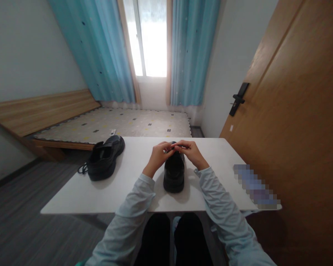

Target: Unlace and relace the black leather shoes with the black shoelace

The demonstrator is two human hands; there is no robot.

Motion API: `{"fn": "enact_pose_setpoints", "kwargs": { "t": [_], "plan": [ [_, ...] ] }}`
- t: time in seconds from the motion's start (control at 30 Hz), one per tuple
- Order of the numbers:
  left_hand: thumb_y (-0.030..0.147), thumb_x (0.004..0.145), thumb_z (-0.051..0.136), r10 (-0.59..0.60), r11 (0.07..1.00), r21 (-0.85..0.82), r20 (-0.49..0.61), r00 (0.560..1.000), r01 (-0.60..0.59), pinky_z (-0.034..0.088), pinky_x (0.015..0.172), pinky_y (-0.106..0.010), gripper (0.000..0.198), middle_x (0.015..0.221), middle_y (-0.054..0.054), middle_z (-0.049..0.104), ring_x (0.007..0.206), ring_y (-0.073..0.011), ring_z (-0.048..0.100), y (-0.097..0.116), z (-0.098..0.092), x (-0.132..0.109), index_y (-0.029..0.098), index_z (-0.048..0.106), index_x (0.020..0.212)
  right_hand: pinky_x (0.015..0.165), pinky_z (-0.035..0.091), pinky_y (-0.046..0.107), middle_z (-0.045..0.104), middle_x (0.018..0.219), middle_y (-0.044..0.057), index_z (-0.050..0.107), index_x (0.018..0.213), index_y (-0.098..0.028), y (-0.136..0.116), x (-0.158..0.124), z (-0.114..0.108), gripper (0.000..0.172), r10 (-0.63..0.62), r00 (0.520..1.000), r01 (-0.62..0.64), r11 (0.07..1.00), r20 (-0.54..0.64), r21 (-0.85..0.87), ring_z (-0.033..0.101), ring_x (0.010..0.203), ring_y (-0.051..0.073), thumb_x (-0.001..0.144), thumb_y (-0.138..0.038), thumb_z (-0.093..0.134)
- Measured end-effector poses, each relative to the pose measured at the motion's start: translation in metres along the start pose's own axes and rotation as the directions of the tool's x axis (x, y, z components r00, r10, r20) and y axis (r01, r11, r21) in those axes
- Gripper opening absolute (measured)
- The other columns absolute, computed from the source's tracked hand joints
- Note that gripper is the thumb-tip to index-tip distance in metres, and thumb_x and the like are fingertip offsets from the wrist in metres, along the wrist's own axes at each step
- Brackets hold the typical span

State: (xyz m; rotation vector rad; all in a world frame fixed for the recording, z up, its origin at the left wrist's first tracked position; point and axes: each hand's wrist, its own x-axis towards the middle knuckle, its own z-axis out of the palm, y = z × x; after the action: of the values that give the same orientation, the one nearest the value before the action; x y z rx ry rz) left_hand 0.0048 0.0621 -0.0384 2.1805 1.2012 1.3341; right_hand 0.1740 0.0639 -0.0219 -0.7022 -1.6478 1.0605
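A black shoe [174, 173] rests on the white table in front of me, its heel toward me and its toe pointing away. Over its front part, my left hand [162, 153] and my right hand [189, 149] meet with fingertips pinched close together. A thin dark strand, seemingly a shoelace [184, 147], shows between the right fingers. What the left fingers pinch is too small to make out. To the left stands a second black shoe [104, 160], with a loop of black lace [83, 169] sticking out near its heel. My hands cover the laced area of the middle shoe.
The white table [138, 195] spans the front, with a blurred bluish patch [255, 186] at its right edge. Behind it is a bed [144, 123] bearing a small white object [113, 132]. A wooden door [299, 111] stands at the right. My knees are below the near edge.
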Motion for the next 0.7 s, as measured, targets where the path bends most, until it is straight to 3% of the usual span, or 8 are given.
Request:
{"fn": "enact_pose_setpoints", "kwargs": {
  "t": [0.1, 0.27, 0.47, 0.7],
  "plan": [
    [0.020, 0.078, 0.061, 0.030, 0.998, 0.051, -0.026, 0.999, -0.029, 0.047, 0.071, -0.026, 0.005, 0.080, -0.001, 0.066, 0.075, -0.0155, 0.061, -0.001, 0.003, -0.002, 0.019, 0.064, 0.082, 0.063, 0.045, 0.025, 0.070, 0.088, 0.005, 0.076, 0.085, -0.020, -0.004, -0.001, -0.001, 0.024, 0.004, 1.000, -0.004, 1.000, 0.023, 0.019, 0.061, 0.081, 0.016, 0.072, -0.039, 0.072],
    [0.014, 0.078, 0.061, 0.057, 0.998, 0.033, -0.051, 0.997, -0.055, 0.047, 0.073, -0.026, 0.014, 0.084, -0.001, 0.066, 0.079, -0.0153, 0.062, -0.001, 0.007, -0.002, 0.020, 0.062, 0.090, 0.059, 0.044, 0.025, 0.068, 0.086, 0.005, 0.076, 0.084, -0.019, -0.005, -0.001, -0.004, 0.027, 0.014, 0.999, -0.016, 0.998, 0.043, 0.053, 0.058, 0.074, 0.014, 0.072, -0.043, 0.072],
    [0.024, 0.074, 0.072, 0.099, 0.991, 0.091, -0.055, 0.994, -0.094, 0.044, 0.071, -0.028, 0.004, 0.072, -0.002, 0.065, 0.075, -0.0177, 0.058, -0.003, 0.000, 0.001, 0.022, 0.070, 0.076, 0.059, 0.044, 0.025, 0.068, 0.080, 0.005, 0.075, 0.080, -0.017, 0.002, 0.000, -0.010, 0.030, 0.114, 0.992, -0.119, 0.988, 0.050, 0.102, 0.056, 0.067, 0.012, 0.071, -0.046, 0.073],
    [0.032, 0.078, 0.068, -0.054, 0.998, 0.040, 0.010, 0.998, 0.054, 0.043, 0.070, -0.029, 0.013, 0.074, -0.002, 0.065, 0.071, -0.0166, 0.056, -0.011, -0.013, 0.001, 0.020, 0.069, 0.073, 0.058, 0.043, 0.023, 0.062, 0.062, 0.001, 0.074, 0.076, -0.015, 0.015, 0.001, -0.020, 0.033, 0.296, 0.954, -0.300, 0.931, 0.050, 0.209, 0.056, 0.060, 0.010, 0.066, -0.046, 0.076]
  ]
}}
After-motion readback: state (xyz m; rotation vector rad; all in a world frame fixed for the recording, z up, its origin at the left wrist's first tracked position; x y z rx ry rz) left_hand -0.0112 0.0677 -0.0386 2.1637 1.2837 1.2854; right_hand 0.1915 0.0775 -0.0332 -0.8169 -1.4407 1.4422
